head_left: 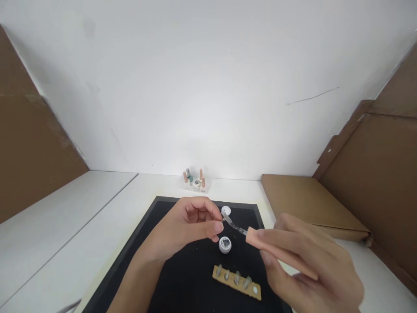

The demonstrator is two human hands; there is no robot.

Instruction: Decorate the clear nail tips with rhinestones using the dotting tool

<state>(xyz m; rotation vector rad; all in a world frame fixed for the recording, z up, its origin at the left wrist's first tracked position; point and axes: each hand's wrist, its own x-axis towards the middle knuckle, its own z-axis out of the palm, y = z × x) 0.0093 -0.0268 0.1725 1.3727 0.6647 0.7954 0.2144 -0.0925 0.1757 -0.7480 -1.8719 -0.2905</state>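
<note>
My left hand (195, 221) is closed in a pinch above the black mat (182, 278); what lies between thumb and fingertip is too small to name. In my right hand (309, 261) is a tool with a pink handle (283, 252) and a thin dark shaft. Its pale tip meets the left fingertips. Just below them stands a small white jar (225, 244) with silvery contents. A round white lid (226, 210) lies behind the hands. Nearer me, a tan strip (224, 278) carries several translucent nail-shaped pieces (237, 277) and one whitish spot.
Several small bottles (203, 184) with pink or silver caps stand in a clear holder by the white wall (208, 87). A flat cardboard box (309, 200) lies at the right. Cardboard panels (29, 130) flank both sides.
</note>
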